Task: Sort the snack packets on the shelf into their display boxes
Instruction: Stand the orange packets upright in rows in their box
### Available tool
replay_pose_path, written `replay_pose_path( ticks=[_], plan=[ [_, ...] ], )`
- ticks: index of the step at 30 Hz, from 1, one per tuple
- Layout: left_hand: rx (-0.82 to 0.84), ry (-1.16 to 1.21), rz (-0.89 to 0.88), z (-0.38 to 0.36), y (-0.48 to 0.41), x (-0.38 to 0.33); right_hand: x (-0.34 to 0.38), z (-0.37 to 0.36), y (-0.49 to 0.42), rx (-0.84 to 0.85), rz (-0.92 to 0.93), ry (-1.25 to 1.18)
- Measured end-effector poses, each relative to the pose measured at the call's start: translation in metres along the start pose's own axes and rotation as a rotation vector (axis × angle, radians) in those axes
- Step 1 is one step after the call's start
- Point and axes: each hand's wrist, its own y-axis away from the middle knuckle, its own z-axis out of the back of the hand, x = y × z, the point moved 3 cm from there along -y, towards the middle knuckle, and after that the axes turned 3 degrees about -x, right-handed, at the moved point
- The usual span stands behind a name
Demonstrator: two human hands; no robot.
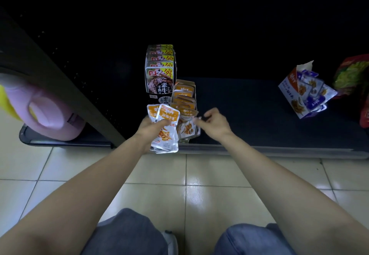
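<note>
Orange packets (168, 115) gripped by left hand (150, 129); right hand (214, 123) loosely curled

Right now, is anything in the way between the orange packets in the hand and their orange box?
Nothing visible is. The left hand holds the orange packets right beside the orange box; the right hand is at the box's other side, not between.

display boxes: 3 – black box (158, 99), orange box (189, 84), purple-white box (287, 87). dark packets (159, 80) in black box: 5 showing. orange packets (166, 118) in left hand (148, 128): 2 fronts (more stacked under, can't count). purple packets (313, 101): too jumbled to count. pink jug (50, 115): 1.
</note>
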Motion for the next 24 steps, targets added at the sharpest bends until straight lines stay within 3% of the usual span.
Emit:
replay_pose_path(
  ticks=[2,9,14,19,24],
  plan=[
    [-0.007,-0.02,0.021,0.006,-0.001,0.003,-0.007,-0.017,0.001,0.096,-0.044,0.049],
    [-0.016,-0.01,0.054,0.018,0.0,0.005,-0.01,-0.013,-0.006,-0.049,0.009,0.023],
    [0.001,-0.013,0.073,0.016,0.002,0.003,-0.013,-0.021,-0.001,0.023,0.039,0.022],
    [0.028,-0.03,0.071,0.009,0.004,0.004,-0.003,-0.007,-0.001,-0.128,0.128,0.025],
    [0.049,-0.048,0.076,0.004,0.002,0.006,-0.01,-0.013,0.005,-0.049,0.148,0.122]
  ],
)
